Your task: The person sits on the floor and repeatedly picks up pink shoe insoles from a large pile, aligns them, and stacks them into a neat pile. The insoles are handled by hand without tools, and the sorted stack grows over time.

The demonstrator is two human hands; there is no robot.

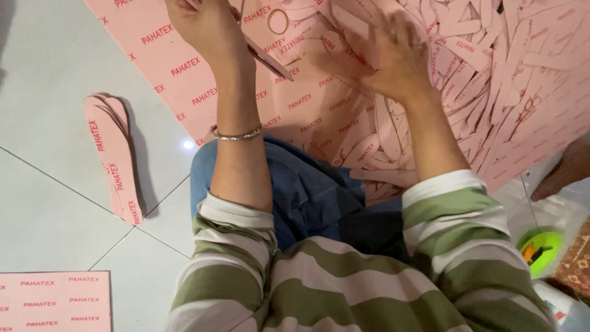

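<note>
The person's left hand (209, 27) is clenched around scissors (267, 58) over the large pink insole board (203, 92) on the tiled floor (49, 203). The right hand (399, 58) lies flat and released, pressing the heap of pink offcuts (479, 74). Cutting cleanly calls for keeping the board flat and turning it, not the blades.

The left hand (206, 24) is cut off by the top edge, so its fingertips cannot be seen, and its grip on the thin tool (268, 59) stays unclear. The right hand (399, 58) is blurred. The big pink sheet (203, 74) runs out of the picture at the top. The small green object (541, 249) is too small to identify.
</note>
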